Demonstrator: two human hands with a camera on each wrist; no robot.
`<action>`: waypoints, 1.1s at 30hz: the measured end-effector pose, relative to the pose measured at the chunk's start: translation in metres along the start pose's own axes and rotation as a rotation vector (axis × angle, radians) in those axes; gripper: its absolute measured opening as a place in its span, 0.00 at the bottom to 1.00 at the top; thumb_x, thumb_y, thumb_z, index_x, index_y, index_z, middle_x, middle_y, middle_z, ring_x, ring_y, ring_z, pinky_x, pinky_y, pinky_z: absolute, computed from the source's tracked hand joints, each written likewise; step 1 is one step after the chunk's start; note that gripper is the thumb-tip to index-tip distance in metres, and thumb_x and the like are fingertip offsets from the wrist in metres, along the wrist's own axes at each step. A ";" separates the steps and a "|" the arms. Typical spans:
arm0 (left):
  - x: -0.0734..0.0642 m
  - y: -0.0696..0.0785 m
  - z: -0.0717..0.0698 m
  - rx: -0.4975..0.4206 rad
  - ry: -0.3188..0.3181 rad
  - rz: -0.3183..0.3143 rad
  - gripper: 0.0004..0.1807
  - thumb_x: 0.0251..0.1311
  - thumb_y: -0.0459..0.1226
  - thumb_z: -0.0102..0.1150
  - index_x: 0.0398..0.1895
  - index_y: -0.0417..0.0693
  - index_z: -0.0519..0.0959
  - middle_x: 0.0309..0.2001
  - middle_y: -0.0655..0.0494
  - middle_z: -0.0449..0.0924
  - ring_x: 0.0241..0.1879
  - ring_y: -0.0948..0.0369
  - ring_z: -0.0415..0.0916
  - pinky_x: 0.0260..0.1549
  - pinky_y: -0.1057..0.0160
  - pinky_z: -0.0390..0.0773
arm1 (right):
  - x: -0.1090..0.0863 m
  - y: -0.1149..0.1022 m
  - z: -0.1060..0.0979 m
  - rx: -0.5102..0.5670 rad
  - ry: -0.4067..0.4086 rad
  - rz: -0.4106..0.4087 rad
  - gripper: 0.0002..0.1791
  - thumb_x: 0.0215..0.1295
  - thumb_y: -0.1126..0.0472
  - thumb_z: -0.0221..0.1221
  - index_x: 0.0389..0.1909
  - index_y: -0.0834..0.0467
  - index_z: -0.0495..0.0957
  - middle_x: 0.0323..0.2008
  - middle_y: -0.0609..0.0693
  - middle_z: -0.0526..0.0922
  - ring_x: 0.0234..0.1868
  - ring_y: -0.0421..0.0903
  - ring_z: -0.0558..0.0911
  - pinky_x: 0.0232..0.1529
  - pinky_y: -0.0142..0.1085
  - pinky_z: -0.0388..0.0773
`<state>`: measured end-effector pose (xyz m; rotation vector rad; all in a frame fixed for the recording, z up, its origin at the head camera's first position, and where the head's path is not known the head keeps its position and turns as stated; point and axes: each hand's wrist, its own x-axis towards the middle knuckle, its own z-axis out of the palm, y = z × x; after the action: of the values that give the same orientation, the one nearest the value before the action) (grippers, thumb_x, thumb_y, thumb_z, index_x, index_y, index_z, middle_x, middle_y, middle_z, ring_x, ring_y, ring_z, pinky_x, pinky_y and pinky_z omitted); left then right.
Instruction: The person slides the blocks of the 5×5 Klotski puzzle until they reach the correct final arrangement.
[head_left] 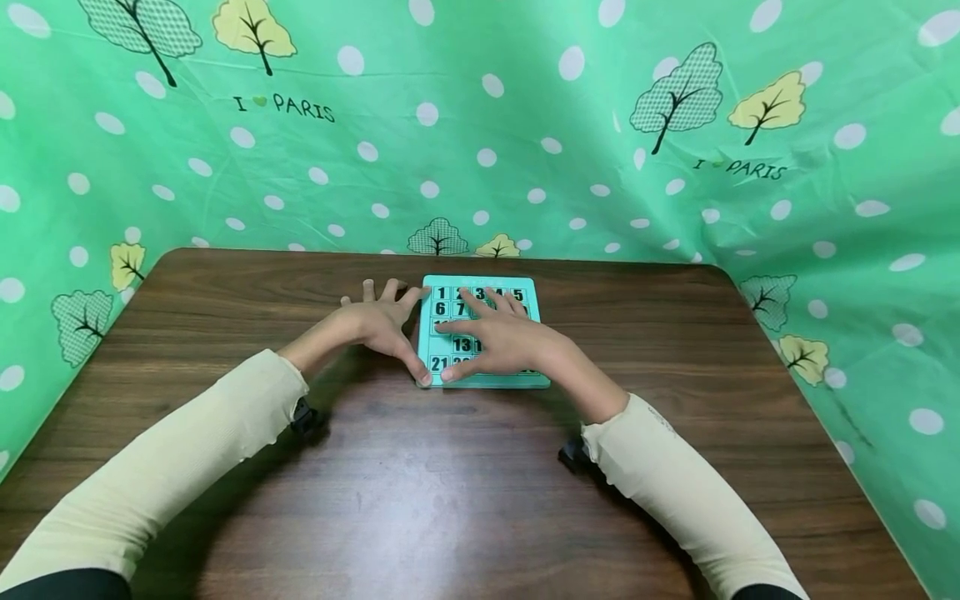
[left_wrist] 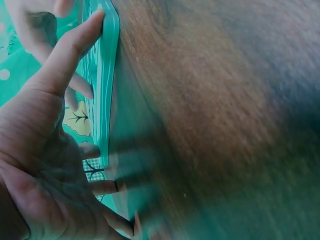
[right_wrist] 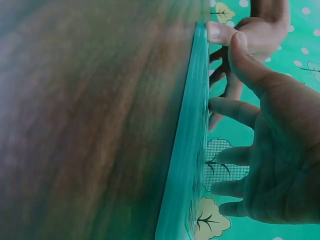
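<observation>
A teal number slide puzzle [head_left: 487, 382] lies flat on the wooden table, its square tiles printed with black numbers. My left hand [head_left: 378, 323] spans its left side, thumb at the near left corner and forefinger by the far left corner, the other fingers spread. Above the tiles is my right hand [head_left: 506, 340], its forefinger reaching to a tile in the left column of the third row. That row and the right-hand numbers are partly covered. A plain teal space shows left of the 13 tile [head_left: 462, 345]. In the right wrist view, the right fingers stand nearly straight beside the puzzle's face.
The dark wood table [head_left: 420, 483] extends around the puzzle. Behind it and at both sides hangs a green cloth [head_left: 465, 92] with white dots and trees. Pale sleeves [head_left: 187, 442] cover both forearms, with a dark wrist device [head_left: 306, 417] under the left one.
</observation>
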<state>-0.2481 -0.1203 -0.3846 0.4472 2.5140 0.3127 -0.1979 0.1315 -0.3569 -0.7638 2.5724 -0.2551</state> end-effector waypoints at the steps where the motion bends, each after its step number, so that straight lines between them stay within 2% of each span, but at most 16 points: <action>1: 0.000 0.000 -0.001 0.001 -0.003 -0.002 0.95 0.26 0.83 0.84 0.96 0.71 0.35 0.93 0.36 0.30 0.87 0.17 0.21 0.72 0.04 0.40 | 0.001 -0.001 0.000 -0.012 -0.008 -0.006 0.48 0.71 0.22 0.65 0.88 0.29 0.65 0.95 0.55 0.37 0.94 0.69 0.35 0.90 0.74 0.35; 6: -0.002 0.001 -0.002 0.000 -0.009 -0.006 0.94 0.27 0.82 0.85 0.96 0.70 0.35 0.93 0.36 0.29 0.87 0.17 0.20 0.72 0.04 0.40 | -0.010 -0.001 0.002 -0.008 -0.058 -0.052 0.47 0.71 0.22 0.65 0.87 0.31 0.68 0.95 0.55 0.38 0.94 0.69 0.35 0.90 0.74 0.33; 10: 0.004 -0.003 0.002 0.013 -0.002 -0.023 0.95 0.24 0.83 0.84 0.95 0.74 0.34 0.93 0.38 0.30 0.87 0.18 0.20 0.72 0.04 0.39 | -0.019 0.006 -0.001 0.020 -0.007 -0.006 0.47 0.71 0.23 0.67 0.86 0.35 0.71 0.95 0.56 0.39 0.94 0.70 0.35 0.90 0.74 0.33; 14: 0.009 -0.006 0.004 0.015 -0.004 -0.031 0.96 0.22 0.83 0.85 0.95 0.76 0.34 0.93 0.40 0.29 0.87 0.19 0.19 0.73 0.05 0.38 | -0.017 0.014 -0.002 0.012 0.030 0.059 0.47 0.72 0.26 0.68 0.86 0.38 0.71 0.95 0.59 0.39 0.94 0.71 0.36 0.89 0.75 0.35; 21: 0.009 -0.006 0.004 0.023 -0.002 -0.019 0.96 0.23 0.84 0.83 0.95 0.75 0.32 0.93 0.38 0.28 0.87 0.17 0.19 0.71 0.04 0.39 | -0.006 0.006 -0.004 0.032 -0.014 0.010 0.49 0.71 0.23 0.66 0.88 0.35 0.66 0.95 0.55 0.35 0.94 0.69 0.33 0.89 0.75 0.34; 28: -0.001 0.001 0.001 0.001 -0.006 -0.005 0.96 0.24 0.83 0.84 0.95 0.72 0.32 0.93 0.38 0.28 0.86 0.17 0.18 0.72 0.04 0.36 | -0.034 0.022 -0.009 0.032 0.040 0.020 0.40 0.71 0.29 0.71 0.80 0.40 0.79 0.94 0.61 0.41 0.93 0.73 0.37 0.88 0.76 0.33; 33: -0.009 0.004 -0.004 -0.005 -0.027 -0.002 0.95 0.29 0.80 0.85 0.96 0.68 0.32 0.93 0.37 0.27 0.87 0.18 0.17 0.73 0.05 0.36 | -0.042 0.024 0.001 0.019 0.017 -0.039 0.42 0.71 0.27 0.70 0.82 0.35 0.76 0.94 0.62 0.42 0.93 0.76 0.39 0.87 0.79 0.35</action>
<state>-0.2422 -0.1205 -0.3756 0.4436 2.4873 0.3099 -0.1772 0.1752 -0.3494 -0.8092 2.5688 -0.2992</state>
